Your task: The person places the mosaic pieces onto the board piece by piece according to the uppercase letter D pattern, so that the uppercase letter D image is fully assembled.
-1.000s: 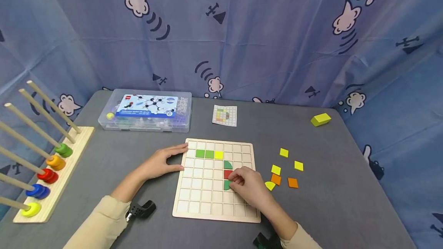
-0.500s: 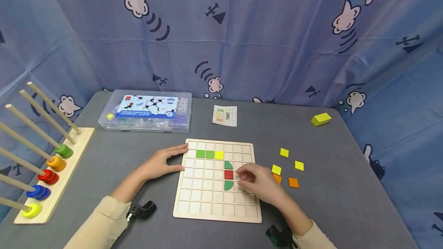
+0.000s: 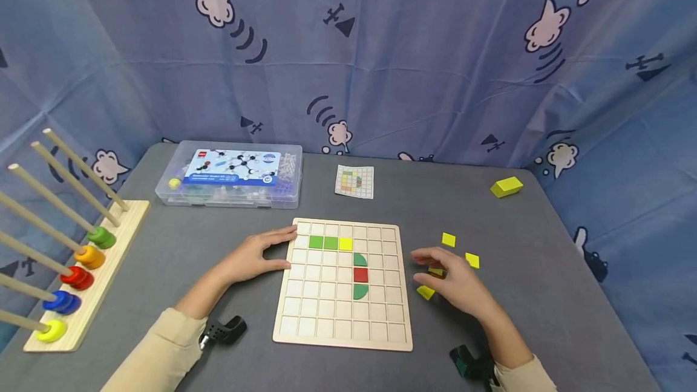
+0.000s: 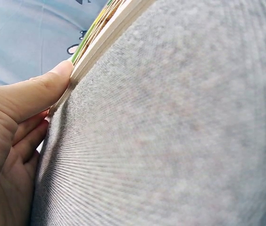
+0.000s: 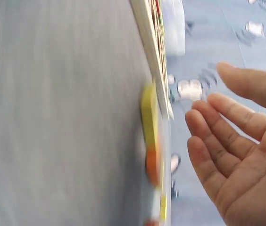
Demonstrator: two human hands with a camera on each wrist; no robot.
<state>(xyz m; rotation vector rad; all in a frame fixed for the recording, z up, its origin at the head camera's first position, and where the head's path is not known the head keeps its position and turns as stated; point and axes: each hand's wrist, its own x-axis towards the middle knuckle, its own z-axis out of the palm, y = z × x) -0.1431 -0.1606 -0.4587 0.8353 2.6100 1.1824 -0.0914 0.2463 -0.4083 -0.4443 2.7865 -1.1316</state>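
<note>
A pale wooden grid board (image 3: 327, 325) lies in the middle of the table. My left hand (image 3: 256, 259) touches its left edge with thumb and fingers extended. In its cells sit two green squares (image 3: 330, 243), a yellow square (image 3: 345, 244), a red square (image 3: 360, 274) and two green rounded pieces (image 3: 360, 291). My right hand (image 3: 457, 277) hovers right of the board over loose tiles, fingers relaxed and holding nothing. Below its fingertips shows a yellow rounded piece (image 3: 425, 293); yellow squares (image 3: 449, 239) lie behind. An orange tile (image 5: 152, 165), blurred in the right wrist view, is hidden by the hand in the head view.
A small pattern card (image 3: 354, 182) lies behind the board. To its left is a clear plastic kit box (image 3: 229, 195). A peg stand with coloured rings (image 3: 100, 236) stands at the left. At the back right lies a yellow block (image 3: 506, 187). A patterned curtain surrounds the table.
My right hand has moved right, from the lower green rounded piece on the board to above the loose tiles. My left hand has stayed at the board's edge.
</note>
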